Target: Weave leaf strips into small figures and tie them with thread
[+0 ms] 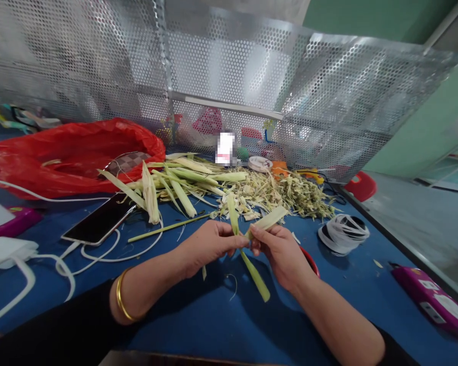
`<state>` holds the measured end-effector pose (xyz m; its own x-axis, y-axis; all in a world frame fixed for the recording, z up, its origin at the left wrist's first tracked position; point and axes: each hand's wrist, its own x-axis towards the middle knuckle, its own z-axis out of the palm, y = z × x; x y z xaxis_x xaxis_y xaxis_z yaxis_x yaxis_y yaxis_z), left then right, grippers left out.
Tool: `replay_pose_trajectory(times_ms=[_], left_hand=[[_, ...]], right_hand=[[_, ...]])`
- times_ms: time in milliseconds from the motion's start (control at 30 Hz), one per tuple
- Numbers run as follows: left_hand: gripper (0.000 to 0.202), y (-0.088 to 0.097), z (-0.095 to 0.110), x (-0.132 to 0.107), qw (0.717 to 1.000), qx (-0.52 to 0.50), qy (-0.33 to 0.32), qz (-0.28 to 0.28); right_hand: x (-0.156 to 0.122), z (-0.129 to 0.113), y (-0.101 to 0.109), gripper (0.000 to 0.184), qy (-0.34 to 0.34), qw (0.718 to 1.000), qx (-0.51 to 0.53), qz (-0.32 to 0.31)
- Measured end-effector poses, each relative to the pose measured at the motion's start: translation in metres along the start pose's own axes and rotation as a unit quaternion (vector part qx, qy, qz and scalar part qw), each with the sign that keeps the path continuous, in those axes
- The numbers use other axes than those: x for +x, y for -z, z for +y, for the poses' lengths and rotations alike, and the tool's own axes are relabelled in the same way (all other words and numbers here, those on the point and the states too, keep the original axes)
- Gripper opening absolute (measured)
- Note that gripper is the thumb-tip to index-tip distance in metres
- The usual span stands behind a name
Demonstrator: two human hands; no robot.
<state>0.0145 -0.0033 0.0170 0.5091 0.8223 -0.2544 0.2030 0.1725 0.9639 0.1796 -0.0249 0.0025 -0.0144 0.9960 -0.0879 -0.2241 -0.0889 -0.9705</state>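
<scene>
My left hand (213,243) pinches a long pale green strip of corn husk (256,277), which slants down toward me below the fingers and sticks up above them. My right hand (280,251) is closed on a second, paler husk strip (270,218) that points up and to the right. The two strips cross where my fingertips nearly meet, above the blue tabletop (213,320). What lies right between the fingertips is partly hidden. Beyond my hands is a pile of corn husks (183,195), with shredded husk bits (263,188) beside it.
A red plastic bag (76,132) stands back left, with a phone (99,221) and white cables (130,258) before it. A wound white roll (343,234) and a purple packet (431,297) lie right. Behind my right hand shows a red rim (311,260). Perforated mesh (229,66) borders the back.
</scene>
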Motion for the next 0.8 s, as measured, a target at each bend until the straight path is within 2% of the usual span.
replay_pose_trajectory(times_ms=[100, 300, 367, 433, 500, 567, 600, 633, 667, 700, 733, 800], left_hand=[[0.027, 0.0, 0.0, 0.0, 0.999, 0.037, -0.004, 0.005], [0.023, 0.003, 0.003, -0.001, 0.998, 0.063, -0.005, -0.032], [0.024, 0.003, 0.002, 0.0, 0.997, 0.064, -0.005, -0.035], [0.025, 0.002, 0.0, 0.0, 0.997, 0.065, -0.002, -0.033], [0.027, 0.0, -0.001, -0.001, 0.997, 0.065, 0.002, -0.031], [0.03, -0.003, -0.001, -0.002, 0.997, 0.061, 0.003, -0.045], [0.033, -0.004, -0.001, -0.003, 0.997, 0.058, 0.002, -0.053], [0.035, -0.005, 0.0, -0.004, 0.997, 0.056, 0.001, -0.061], [0.037, -0.006, 0.001, -0.004, 0.996, 0.054, 0.0, -0.069], [0.039, -0.006, 0.002, -0.005, 0.996, 0.052, -0.001, -0.076], [0.04, -0.007, 0.002, -0.006, 0.995, 0.052, -0.002, -0.083], [0.041, -0.008, 0.002, -0.007, 0.994, 0.055, -0.002, -0.097]], right_hand=[[0.001, 0.002, -0.001, 0.028, 0.011, 1.0, 0.001, 0.018], [0.003, 0.005, -0.005, 0.026, -0.006, 0.999, 0.016, 0.049], [0.004, 0.005, -0.002, 0.028, -0.004, 1.0, -0.012, 0.028], [0.006, 0.002, 0.003, 0.025, 0.037, 0.995, -0.09, 0.028], [0.007, -0.004, 0.01, 0.026, 0.139, 0.963, -0.211, 0.096], [0.007, -0.011, 0.015, 0.038, 0.258, 0.889, -0.337, 0.172], [0.006, -0.015, 0.016, 0.038, 0.301, 0.851, -0.39, 0.181], [0.005, -0.017, 0.016, 0.031, 0.328, 0.825, -0.43, 0.165], [0.003, -0.019, 0.014, 0.023, 0.335, 0.815, -0.455, 0.129], [0.002, -0.02, 0.012, 0.019, 0.319, 0.824, -0.461, 0.082], [0.001, -0.02, 0.009, 0.023, 0.282, 0.847, -0.449, 0.032], [-0.002, -0.017, 0.003, 0.031, 0.159, 0.915, -0.367, -0.051]])
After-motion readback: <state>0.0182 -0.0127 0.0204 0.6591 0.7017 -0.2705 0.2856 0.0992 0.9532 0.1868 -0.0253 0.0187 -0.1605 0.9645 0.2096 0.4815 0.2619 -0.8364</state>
